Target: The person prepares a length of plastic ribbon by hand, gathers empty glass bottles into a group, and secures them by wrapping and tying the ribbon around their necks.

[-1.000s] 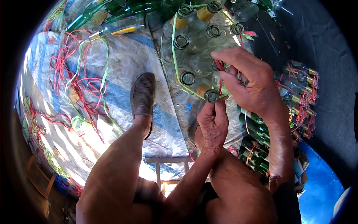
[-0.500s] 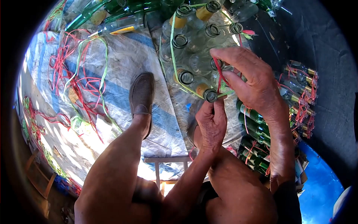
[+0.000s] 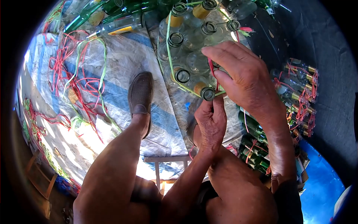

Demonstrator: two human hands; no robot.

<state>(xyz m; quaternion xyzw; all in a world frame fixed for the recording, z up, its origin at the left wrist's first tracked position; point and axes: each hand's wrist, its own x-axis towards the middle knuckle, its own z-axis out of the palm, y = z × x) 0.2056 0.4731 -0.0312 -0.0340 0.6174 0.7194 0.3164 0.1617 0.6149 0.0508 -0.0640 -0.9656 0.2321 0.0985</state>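
Observation:
Clear glass bottles (image 3: 194,56) stand upright in a cluster, with a light green plastic string (image 3: 170,52) running around their necks. My left hand (image 3: 211,125) pinches closed just beside the nearest bottle's mouth (image 3: 207,93), by the green string; what lies between its fingertips is partly hidden. Above it, my right hand (image 3: 248,80) is curved over the cluster's right side. A red string (image 3: 211,67) passes between its thumb and forefinger, down to the nearest bottle's neck. The palm hides some bottles behind it.
Loose red strings (image 3: 59,71) lie tangled on the tarpaulin (image 3: 156,138) at left. Green bottles (image 3: 128,9) lie at the top. Tied green bottles (image 3: 255,149) and clear bottles (image 3: 298,89) are at right, near a blue surface (image 3: 320,179). My shoe (image 3: 141,93) rests on the tarpaulin.
My right hand has shifted slightly left and tilted, with the red string still in it. The bottle cluster appears slightly further left. My left hand is almost unmoved.

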